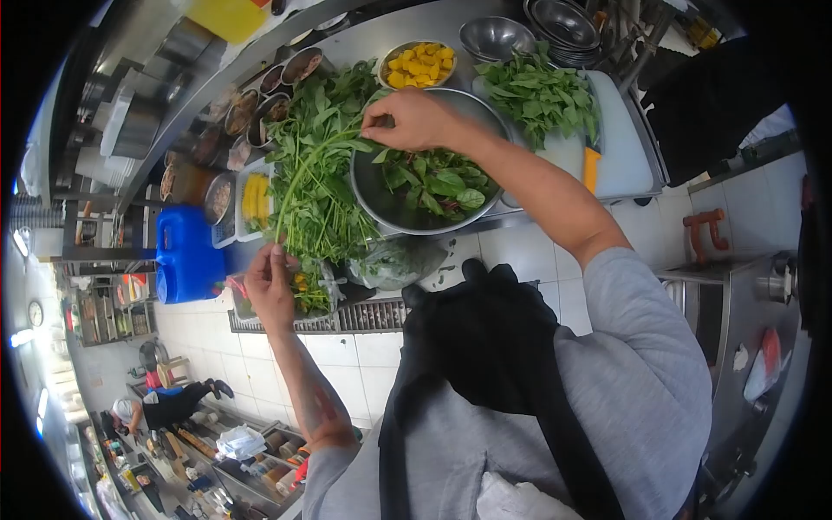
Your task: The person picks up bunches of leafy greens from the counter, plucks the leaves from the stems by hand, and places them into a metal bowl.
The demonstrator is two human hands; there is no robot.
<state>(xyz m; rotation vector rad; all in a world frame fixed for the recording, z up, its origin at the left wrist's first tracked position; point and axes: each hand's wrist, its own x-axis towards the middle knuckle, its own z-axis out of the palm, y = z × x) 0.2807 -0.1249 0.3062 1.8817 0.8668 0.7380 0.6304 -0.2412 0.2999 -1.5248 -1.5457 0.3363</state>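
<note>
A long green leafy stem (305, 169) stretches between my two hands. My left hand (271, 290) pinches its lower end, in front of the pile of greens. My right hand (406, 120) has its fingers closed on the upper part, over the left rim of a large metal bowl (357, 192). Inside the bowl lie loose picked leaves (438, 180). Beside it, a big heap of leafy greens with stems (325, 212) spreads across the counter and hangs near its edge.
A cutting board (620, 143) carries more greens (542, 95) and a yellow-handled knife (591, 165). Behind the bowl stands a bowl of yellow chunks (420, 65). A blue jug (189, 256) and a basket with yellow pieces (256, 199) are at left. Another person (165, 409) is farther off.
</note>
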